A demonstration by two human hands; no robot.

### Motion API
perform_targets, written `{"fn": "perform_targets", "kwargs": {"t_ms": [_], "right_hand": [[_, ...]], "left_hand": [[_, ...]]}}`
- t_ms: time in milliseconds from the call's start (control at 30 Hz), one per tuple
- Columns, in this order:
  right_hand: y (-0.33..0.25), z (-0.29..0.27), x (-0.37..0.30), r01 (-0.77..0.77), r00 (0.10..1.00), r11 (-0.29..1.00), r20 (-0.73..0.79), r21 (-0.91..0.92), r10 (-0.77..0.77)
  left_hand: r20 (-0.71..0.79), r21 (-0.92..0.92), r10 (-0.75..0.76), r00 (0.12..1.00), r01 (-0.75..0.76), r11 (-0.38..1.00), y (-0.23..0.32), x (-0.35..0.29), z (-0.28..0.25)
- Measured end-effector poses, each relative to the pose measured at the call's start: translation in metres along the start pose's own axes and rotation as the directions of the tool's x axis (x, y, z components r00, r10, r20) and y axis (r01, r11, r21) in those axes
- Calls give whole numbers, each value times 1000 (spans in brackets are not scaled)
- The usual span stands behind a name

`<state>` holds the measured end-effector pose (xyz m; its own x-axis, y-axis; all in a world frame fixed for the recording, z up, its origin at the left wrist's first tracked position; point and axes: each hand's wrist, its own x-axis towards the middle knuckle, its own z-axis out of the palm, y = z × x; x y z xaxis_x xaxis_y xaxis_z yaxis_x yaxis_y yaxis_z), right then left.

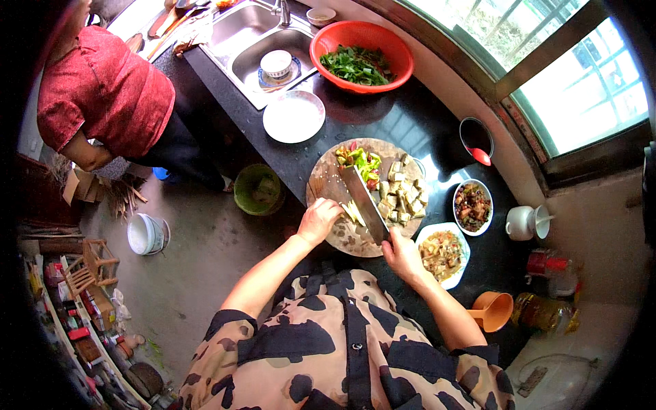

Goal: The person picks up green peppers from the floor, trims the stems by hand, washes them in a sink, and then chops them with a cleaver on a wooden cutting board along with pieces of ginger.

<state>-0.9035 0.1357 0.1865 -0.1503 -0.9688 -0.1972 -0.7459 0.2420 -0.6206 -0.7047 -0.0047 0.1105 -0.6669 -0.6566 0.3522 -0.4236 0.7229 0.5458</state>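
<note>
My right hand [403, 256] grips the handle of a wide cleaver [365, 206], whose blade lies over the round wooden cutting board [328, 181]. At the board's left side my left hand [321, 220] is closed, its fingertips bent together by some thin pale vegetable strips [354, 213]. Whether a piece is pinched in them is too small to tell. Right of the blade is a heap of greyish-green vegetable chunks [403, 195], perhaps eggplant. Cut green and red peppers [362, 162] lie at the board's far edge, and small white bits are scattered left of them.
Right of the board stand two bowls of food [473, 207] [444, 253], an orange dipper [492, 311] and an oil bottle [543, 313]. Beyond it are a white plate [294, 116], a red basin of greens [400, 65] and the sink [239, 24]. Another person [113, 89] stands at left.
</note>
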Motion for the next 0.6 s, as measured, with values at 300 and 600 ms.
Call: {"fn": "perform_targets", "kwargs": {"t_ms": [300,600], "right_hand": [[-21,-9,20,12,992,996,122,-93,-1],[-30,-5,39,115,976,976,205,-185,-76]], "left_hand": [[-3,-7,127,992,-127,992,13,-6,3],[-26,-43,84,996,-85,995,1,-6,14]]}}
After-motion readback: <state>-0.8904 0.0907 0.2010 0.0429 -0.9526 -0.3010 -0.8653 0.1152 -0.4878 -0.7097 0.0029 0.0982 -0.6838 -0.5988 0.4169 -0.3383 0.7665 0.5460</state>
